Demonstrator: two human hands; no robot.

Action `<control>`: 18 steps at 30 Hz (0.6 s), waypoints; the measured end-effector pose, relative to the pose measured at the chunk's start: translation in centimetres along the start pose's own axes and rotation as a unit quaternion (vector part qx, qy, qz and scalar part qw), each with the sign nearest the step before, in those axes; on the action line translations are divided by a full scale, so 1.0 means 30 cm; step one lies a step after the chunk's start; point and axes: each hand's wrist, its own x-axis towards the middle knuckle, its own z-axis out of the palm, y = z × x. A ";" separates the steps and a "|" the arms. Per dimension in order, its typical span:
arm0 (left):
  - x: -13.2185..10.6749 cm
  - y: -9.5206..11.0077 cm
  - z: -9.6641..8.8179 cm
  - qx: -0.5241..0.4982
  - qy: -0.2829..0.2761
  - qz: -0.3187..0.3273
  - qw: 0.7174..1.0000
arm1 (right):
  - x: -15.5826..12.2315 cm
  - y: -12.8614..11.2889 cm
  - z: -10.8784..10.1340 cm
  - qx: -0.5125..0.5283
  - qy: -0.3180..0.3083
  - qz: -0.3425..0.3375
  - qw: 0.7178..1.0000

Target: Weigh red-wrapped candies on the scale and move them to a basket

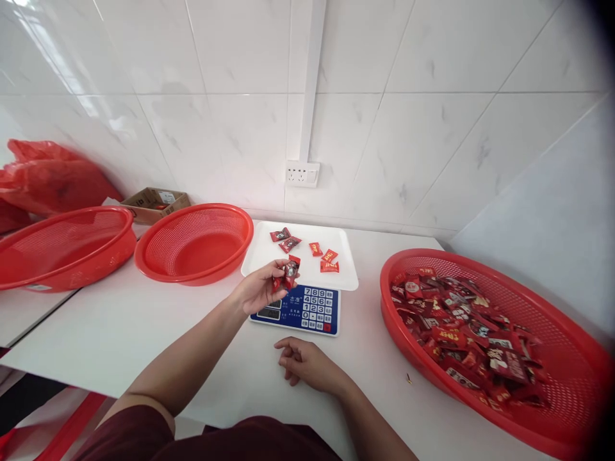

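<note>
My left hand (259,288) is closed on small red wrapped snack packets (290,271), held over the near edge of a white scale tray (348,256). How many packets it grips is partly hidden by the fingers. On the tray lie two dark red packets (290,244) at the left and several bright red ones (329,256) with yellow lettering. A blue scale keypad (314,310) shows below the tray, partly covered by my left hand. My right hand (307,365) hovers at or rests on the white table in front of the scale, holding nothing, fingers loosely bent and apart.
A big red basket (398,307) full of mixed packets stands on the right. Two red baskets (192,276) (91,272) are on the left, with a cardboard box (144,208) and red plastic bags (57,179) behind. A wall socket (302,173) is above the tray.
</note>
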 end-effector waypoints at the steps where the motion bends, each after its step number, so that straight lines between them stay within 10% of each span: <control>1: -0.014 -0.014 0.004 0.007 -0.008 -0.008 1.000 | -0.001 -0.001 0.001 -0.002 0.000 0.000 1.000; 8: -0.099 0.034 -0.030 0.178 0.074 0.111 0.975 | -0.004 -0.001 0.004 -0.010 0.001 -0.004 1.000; 13: -0.132 0.190 -0.143 0.354 0.283 0.273 0.849 | -0.001 0.002 -0.002 -0.013 0.001 -0.001 1.000; 18: -0.149 0.279 -0.250 0.432 0.411 0.286 0.750 | 0.000 0.001 -0.002 -0.012 -0.001 0.002 1.000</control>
